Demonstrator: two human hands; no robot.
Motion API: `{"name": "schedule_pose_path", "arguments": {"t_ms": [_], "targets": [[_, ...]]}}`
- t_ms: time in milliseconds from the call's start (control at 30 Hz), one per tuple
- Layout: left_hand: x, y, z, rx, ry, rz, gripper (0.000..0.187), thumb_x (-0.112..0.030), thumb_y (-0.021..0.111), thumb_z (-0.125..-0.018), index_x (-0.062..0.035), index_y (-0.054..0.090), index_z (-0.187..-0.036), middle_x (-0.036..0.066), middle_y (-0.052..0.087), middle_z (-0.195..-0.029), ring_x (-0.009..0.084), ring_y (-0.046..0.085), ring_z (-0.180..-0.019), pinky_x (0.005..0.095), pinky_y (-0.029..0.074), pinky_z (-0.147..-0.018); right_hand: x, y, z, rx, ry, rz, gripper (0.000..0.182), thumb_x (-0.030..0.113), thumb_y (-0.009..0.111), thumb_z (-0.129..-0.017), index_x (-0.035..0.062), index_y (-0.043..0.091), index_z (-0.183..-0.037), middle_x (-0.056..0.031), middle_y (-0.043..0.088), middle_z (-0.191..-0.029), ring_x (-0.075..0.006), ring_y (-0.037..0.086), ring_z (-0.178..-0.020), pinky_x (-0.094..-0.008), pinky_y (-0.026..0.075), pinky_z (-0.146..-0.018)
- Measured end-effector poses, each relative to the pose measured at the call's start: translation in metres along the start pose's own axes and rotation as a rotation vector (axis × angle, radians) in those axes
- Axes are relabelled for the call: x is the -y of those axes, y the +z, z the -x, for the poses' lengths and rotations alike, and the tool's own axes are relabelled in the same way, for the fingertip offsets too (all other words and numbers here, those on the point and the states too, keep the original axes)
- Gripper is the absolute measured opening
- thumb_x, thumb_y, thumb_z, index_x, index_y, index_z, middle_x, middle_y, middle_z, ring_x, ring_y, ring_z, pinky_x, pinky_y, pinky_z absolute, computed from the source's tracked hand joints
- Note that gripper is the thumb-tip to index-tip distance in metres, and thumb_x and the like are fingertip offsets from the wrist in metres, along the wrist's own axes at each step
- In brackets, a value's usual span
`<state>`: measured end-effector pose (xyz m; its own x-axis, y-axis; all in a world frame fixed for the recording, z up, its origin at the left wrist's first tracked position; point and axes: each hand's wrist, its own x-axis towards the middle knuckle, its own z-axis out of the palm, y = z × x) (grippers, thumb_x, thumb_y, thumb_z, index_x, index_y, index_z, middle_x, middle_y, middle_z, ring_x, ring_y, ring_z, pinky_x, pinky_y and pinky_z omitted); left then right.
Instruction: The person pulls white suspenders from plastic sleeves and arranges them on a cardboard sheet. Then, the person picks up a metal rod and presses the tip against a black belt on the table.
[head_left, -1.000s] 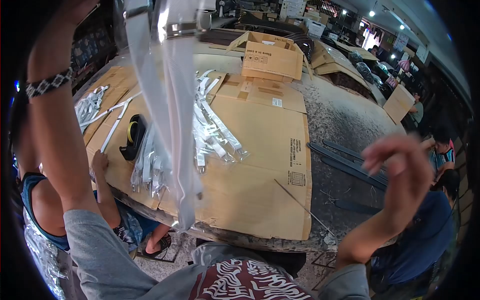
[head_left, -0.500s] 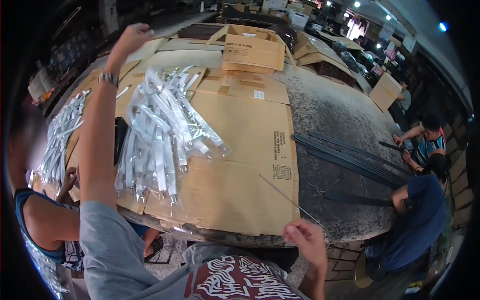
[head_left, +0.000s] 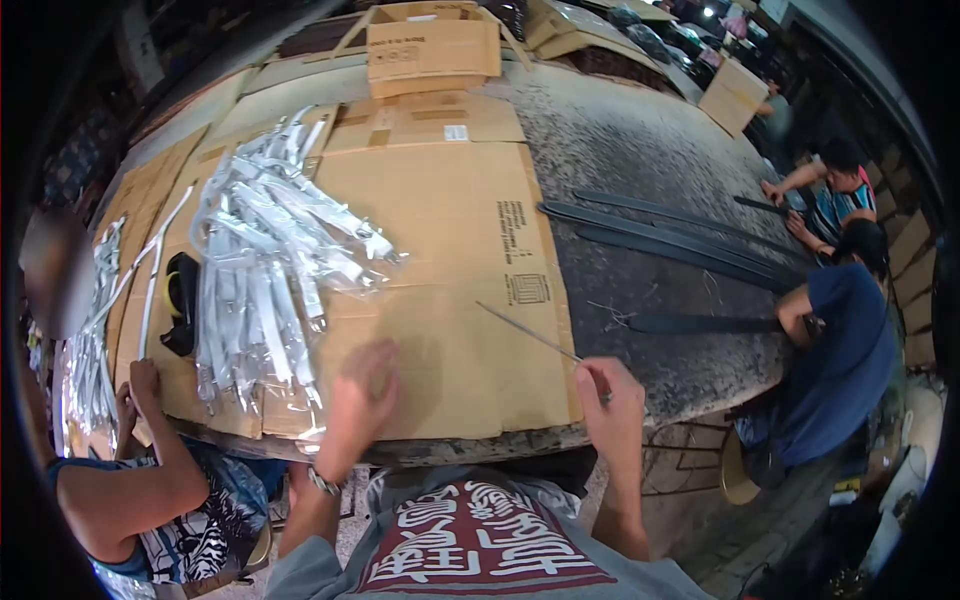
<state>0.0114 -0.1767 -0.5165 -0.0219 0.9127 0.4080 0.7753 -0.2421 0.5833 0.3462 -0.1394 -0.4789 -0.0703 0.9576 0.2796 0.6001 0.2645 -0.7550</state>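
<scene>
My left hand (head_left: 366,392) is smeared by motion over the near part of the cardboard sheet (head_left: 450,350); what it holds, if anything, cannot be made out. At the sheet's right front corner, my right hand (head_left: 610,390) has its fingers pressed together beside the lower end of a thin rod (head_left: 525,328). Whether the fingers grip the rod is hard to tell. A pile of white straps in clear plastic sleeves (head_left: 270,260) lies on the cardboard, left of centre. Next to it sits a black object with a yellow part (head_left: 181,303).
At the left a co-worker (head_left: 140,500) handles white straps (head_left: 92,340). An open cardboard box (head_left: 432,50) stands at the back. Dark straps (head_left: 670,245) cross the dark tabletop (head_left: 620,150) toward co-workers (head_left: 840,350) at the right.
My left hand has come down from high at the upper left to the near cardboard. My right hand has moved slightly up toward the rod. The view has shifted, with the scene higher and further left.
</scene>
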Motion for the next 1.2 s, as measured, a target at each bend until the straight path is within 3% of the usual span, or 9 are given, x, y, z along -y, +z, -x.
{"name": "schedule_pose_path", "arguments": {"t_ms": [67,167,267,567,667,767,867,967,1200], "targets": [[-0.029,0.024,0.028,0.092,-0.082,0.085,0.033,-0.008,0.070,-0.088,-0.0013,0.066,-0.120,0.021,0.062,-0.128,0.0401,0.057,-0.125,0.0468,0.046,-0.107,-0.016,0.003,-0.009,-0.110,-0.116,0.129,0.015,0.008,0.068,-0.089,0.0006,0.066,-0.102,-0.0142,0.066,-0.100,-0.0321,0.064,-0.095,-0.0398,0.050,-0.080],[-0.054,0.056,0.050,0.147,0.006,-0.001,0.034,-0.019,0.070,-0.092,-0.0037,0.066,-0.122,0.021,0.055,-0.136,0.0409,0.050,-0.132,0.0518,0.038,-0.113,-0.038,0.004,-0.006,-0.047,-0.069,0.434,0.022,0.007,0.069,-0.086,0.0014,0.066,-0.107,-0.0155,0.061,-0.117,-0.0356,0.059,-0.110,-0.0435,0.049,-0.091],[-0.061,0.068,0.054,0.133,0.027,-0.158,0.038,-0.030,0.067,-0.094,-0.0055,0.066,-0.123,0.020,0.052,-0.139,0.0408,0.045,-0.136,0.0549,0.033,-0.116,-0.063,0.009,0.001,-0.103,0.053,0.542,0.023,0.008,0.070,-0.085,0.0034,0.064,-0.107,-0.0151,0.059,-0.117,-0.0377,0.055,-0.111,-0.0480,0.045,-0.093],[-0.064,0.078,0.055,0.067,0.027,-0.214,0.037,-0.030,0.066,-0.093,-0.0067,0.066,-0.122,0.020,0.054,-0.136,0.0396,0.049,-0.132,0.0535,0.036,-0.114,-0.080,0.004,0.016,-0.041,-0.022,0.635,0.010,0.002,0.065,-0.086,0.0047,0.058,-0.093,-0.0126,0.059,-0.098,-0.0342,0.057,-0.097,-0.0478,0.044,-0.082],[-0.063,0.079,0.055,0.065,0.036,-0.233,0.037,-0.030,0.067,-0.093,-0.0068,0.067,-0.122,0.019,0.055,-0.135,0.0392,0.049,-0.132,0.0533,0.037,-0.113,-0.057,-0.029,0.021,0.195,-0.035,0.204,0.009,0.001,0.064,-0.089,0.0019,0.059,-0.097,-0.0122,0.063,-0.087,-0.0314,0.062,-0.082,-0.0416,0.048,-0.072],[-0.060,0.080,0.056,0.060,0.047,-0.246,0.037,-0.029,0.067,-0.093,-0.0066,0.067,-0.122,0.019,0.055,-0.135,0.0391,0.049,-0.131,0.0531,0.037,-0.114,-0.043,-0.032,0.034,0.224,0.178,-0.319,0.005,0.004,0.063,-0.092,0.0021,0.062,-0.096,-0.0073,0.063,-0.074,-0.0251,0.063,-0.065,-0.0369,0.047,-0.059],[-0.063,0.076,0.054,0.075,0.031,-0.237,0.036,-0.029,0.067,-0.093,-0.0067,0.067,-0.121,0.019,0.055,-0.135,0.0385,0.050,-0.131,0.0526,0.037,-0.114,-0.078,-0.026,0.047,0.320,0.118,0.016,0.007,0.007,0.067,-0.094,0.0002,0.064,-0.095,-0.0047,0.065,-0.073,-0.0126,0.060,-0.064,-0.0293,0.045,-0.058],[-0.062,0.074,0.052,0.082,0.024,-0.211,0.036,-0.026,0.069,-0.091,-0.0072,0.066,-0.121,0.018,0.054,-0.135,0.0402,0.049,-0.131,0.0536,0.037,-0.113,-0.068,-0.032,0.051,0.307,0.323,-0.239,0.009,0.007,0.067,-0.096,-0.0009,0.064,-0.095,-0.0022,0.062,-0.070,-0.0061,0.055,-0.066,-0.0266,0.043,-0.058],[-0.058,0.073,0.051,0.087,0.021,-0.213,0.036,-0.029,0.068,-0.092,-0.0059,0.068,-0.120,0.020,0.056,-0.134,0.0377,0.050,-0.131,0.0517,0.037,-0.114,-0.069,-0.025,0.058,0.442,0.358,-0.178,0.014,0.013,0.060,-0.101,0.0005,0.066,-0.101,-0.0009,0.064,-0.073,-0.0072,0.054,-0.064,-0.0242,0.041,-0.059]]}}
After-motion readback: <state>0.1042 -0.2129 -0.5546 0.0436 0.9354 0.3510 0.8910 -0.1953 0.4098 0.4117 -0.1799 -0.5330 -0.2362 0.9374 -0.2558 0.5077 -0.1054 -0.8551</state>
